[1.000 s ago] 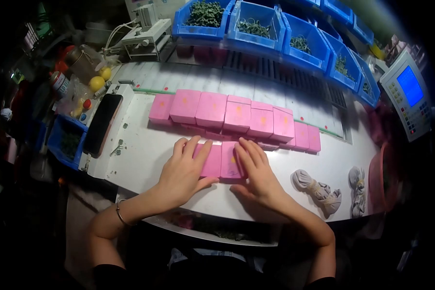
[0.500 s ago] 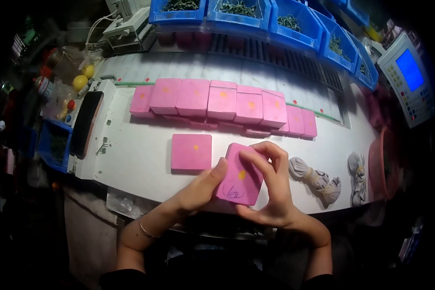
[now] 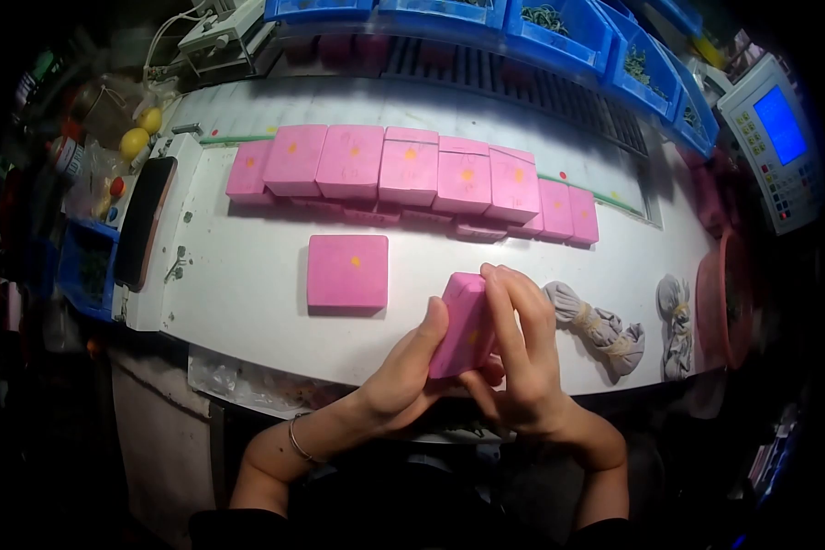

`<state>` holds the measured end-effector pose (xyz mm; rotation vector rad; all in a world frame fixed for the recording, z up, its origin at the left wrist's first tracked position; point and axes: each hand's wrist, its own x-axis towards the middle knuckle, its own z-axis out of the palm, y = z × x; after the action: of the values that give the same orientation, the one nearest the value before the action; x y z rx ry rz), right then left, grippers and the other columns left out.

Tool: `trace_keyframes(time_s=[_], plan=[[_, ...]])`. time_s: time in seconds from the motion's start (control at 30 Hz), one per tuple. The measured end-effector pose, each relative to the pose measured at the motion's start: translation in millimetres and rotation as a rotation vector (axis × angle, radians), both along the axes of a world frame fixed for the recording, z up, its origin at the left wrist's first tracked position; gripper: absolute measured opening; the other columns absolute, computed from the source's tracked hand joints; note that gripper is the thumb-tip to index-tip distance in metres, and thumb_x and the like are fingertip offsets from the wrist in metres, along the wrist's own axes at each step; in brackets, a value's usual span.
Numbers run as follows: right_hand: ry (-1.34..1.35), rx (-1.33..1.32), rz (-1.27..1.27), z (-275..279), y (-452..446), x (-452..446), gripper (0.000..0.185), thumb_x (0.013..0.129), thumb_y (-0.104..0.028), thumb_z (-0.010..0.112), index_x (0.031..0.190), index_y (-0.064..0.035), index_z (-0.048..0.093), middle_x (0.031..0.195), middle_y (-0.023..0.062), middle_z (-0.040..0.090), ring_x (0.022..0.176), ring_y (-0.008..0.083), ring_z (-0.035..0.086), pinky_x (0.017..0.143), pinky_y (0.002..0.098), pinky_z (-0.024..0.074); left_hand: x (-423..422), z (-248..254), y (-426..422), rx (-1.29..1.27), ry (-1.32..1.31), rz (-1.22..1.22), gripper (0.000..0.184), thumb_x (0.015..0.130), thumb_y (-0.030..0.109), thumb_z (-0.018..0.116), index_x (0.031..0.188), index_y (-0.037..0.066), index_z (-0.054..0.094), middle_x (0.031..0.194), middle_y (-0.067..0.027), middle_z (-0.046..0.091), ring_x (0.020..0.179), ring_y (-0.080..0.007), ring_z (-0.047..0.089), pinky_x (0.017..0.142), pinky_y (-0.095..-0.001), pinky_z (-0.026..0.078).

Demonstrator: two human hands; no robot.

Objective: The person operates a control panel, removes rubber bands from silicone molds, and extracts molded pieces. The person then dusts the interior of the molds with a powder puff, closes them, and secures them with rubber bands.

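Block (image 3: 461,341), pink and tilted, is at the lower centre of the frame, grasped between our two hands: our left hand (image 3: 396,378) sets its thumb along the left side, while our right hand (image 3: 527,362) has its fingers on the right. Most of our left fingers are hidden behind it, and so is its far side. Its front face lies in shadow; we make out a yellow mark, but no writing. At upper centre, under the long row (image 3: 350,163), further pink pieces show only in part. The top edge cuts off some blue bins (image 3: 564,41), and the far left fades into dark clutter.

Our table (image 3: 247,293) is white, with dark scraps (image 3: 176,266) at left and a second block (image 3: 346,271) flat near centre. We see a phone (image 3: 147,223) at left, two cloth bundles (image 3: 596,327) at right, and a panel (image 3: 779,137) with a blue screen at upper right.
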<state>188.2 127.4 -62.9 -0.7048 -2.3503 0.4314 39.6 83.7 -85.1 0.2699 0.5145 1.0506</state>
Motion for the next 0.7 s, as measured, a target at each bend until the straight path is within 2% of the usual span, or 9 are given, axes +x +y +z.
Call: trace_keyframes(time_s=[0.03, 0.1, 0.13, 0.23, 0.3, 0.4, 0.53, 0.63, 0.7], plan=[[0.0, -0.001, 0.0, 2, -2, 1, 0.085, 0.058, -0.004, 0.069, 0.134, 0.0095, 0.034, 0.13, 0.0268, 0.037, 0.116, 0.0437, 0.041, 0.098, 0.048, 0.0361, -1, 0, 1, -0.001, 0.0, 0.0, 0.061, 0.096, 0.053, 0.033, 0.131, 0.003, 0.036, 0.111, -0.011, 0.052, 0.101, -0.0198, 0.055, 0.084, -0.0339, 0.049], [-0.201, -0.064, -0.093, 12, -6, 2, 0.085, 0.059, -0.006, 0.07, 0.135, 0.0074, 0.035, 0.127, 0.0255, 0.037, 0.113, 0.0414, 0.041, 0.095, 0.0473, 0.0374, -2, 0, 3, 0.319, 0.696, 0.153, 0.054, 0.096, 0.04, 0.046, 0.132, 0.0, 0.035, 0.116, -0.0141, 0.051, 0.103, -0.022, 0.056, 0.085, -0.0331, 0.048], [-0.202, -0.064, -0.093, 14, -6, 2, 0.085, 0.059, -0.006, 0.07, 0.135, 0.0074, 0.035, 0.127, 0.0255, 0.037, 0.113, 0.0414, 0.041, 0.095, 0.0473, 0.0374, -2, 1, 1, 0.319, 0.695, 0.153, 0.054, 0.096, 0.04, 0.046, 0.132, 0.0, 0.035, 0.116, -0.0141, 0.051, 0.103, -0.022, 0.056, 0.085, -0.0331, 0.048], [-0.438, -0.054, -0.175, 20, -9, 3, 0.086, 0.058, -0.005, 0.07, 0.136, 0.005, 0.035, 0.125, 0.0248, 0.037, 0.111, 0.0402, 0.04, 0.093, 0.0468, 0.0375, -4, 4, -9, 0.821, 1.346, 0.121, 0.053, 0.094, 0.023, 0.05, 0.138, -0.001, 0.03, 0.13, -0.0222, 0.042, 0.117, -0.0301, 0.048, 0.096, -0.037, 0.042], [-0.373, -0.081, -0.112, 26, -9, 2, 0.08, 0.059, -0.004, 0.07, 0.133, 0.0047, 0.04, 0.125, 0.0254, 0.038, 0.111, 0.0405, 0.041, 0.092, 0.0459, 0.0387, -1, 3, -9, 0.79, 1.166, 0.015, 0.054, 0.096, 0.023, 0.046, 0.141, -0.001, 0.025, 0.132, -0.0216, 0.04, 0.12, -0.0298, 0.044, 0.099, -0.038, 0.038], [-0.133, 0.064, -0.088, 20, -13, -3, 0.072, 0.06, -0.004, 0.068, 0.128, 0.0056, 0.046, 0.121, 0.0252, 0.043, 0.107, 0.0395, 0.046, 0.089, 0.0439, 0.0426, -6, 19, -1, 0.39, 0.575, -0.257, 0.06, 0.099, 0.034, 0.04, 0.142, 0.0, 0.018, 0.131, -0.0166, 0.04, 0.11, -0.0214, 0.05, 0.091, -0.0321, 0.044], [-0.013, 0.094, -0.133, 6, -20, -4, 0.067, 0.063, -0.005, 0.068, 0.126, 0.0058, 0.048, 0.116, 0.0248, 0.048, 0.102, 0.0379, 0.05, 0.085, 0.0422, 0.0459, 8, 3, -10, 0.061, 0.164, -0.054, 0.063, 0.097, 0.045, 0.04, 0.137, -0.001, 0.025, 0.128, -0.0179, 0.043, 0.109, -0.0199, 0.053, 0.091, -0.0302, 0.046], [-0.048, 0.226, -0.137, 4, -23, -2, 0.075, 0.07, -0.02, 0.076, 0.128, 0.0127, 0.042, 0.122, 0.027, 0.045, 0.103, 0.036, 0.052, 0.083, 0.0426, 0.0454, 9, 7, -11, 0.127, 0.143, -0.022, 0.07, 0.095, 0.052, 0.036, 0.136, -0.003, 0.025, 0.125, -0.0195, 0.045, 0.109, -0.0238, 0.054, 0.092, -0.0356, 0.047], [-0.029, 0.307, -0.286, 8, -31, -4, 0.046, 0.071, -0.013, 0.071, 0.113, 0.003, 0.061, 0.106, 0.0171, 0.053, 0.092, 0.0292, 0.053, 0.08, 0.0392, 0.0469, 13, -5, -8, 0.019, 0.124, 0.039, 0.073, 0.094, 0.056, 0.033, 0.136, -0.003, 0.025, 0.126, -0.0204, 0.045, 0.11, -0.026, 0.053, 0.093, -0.0384, 0.046]])
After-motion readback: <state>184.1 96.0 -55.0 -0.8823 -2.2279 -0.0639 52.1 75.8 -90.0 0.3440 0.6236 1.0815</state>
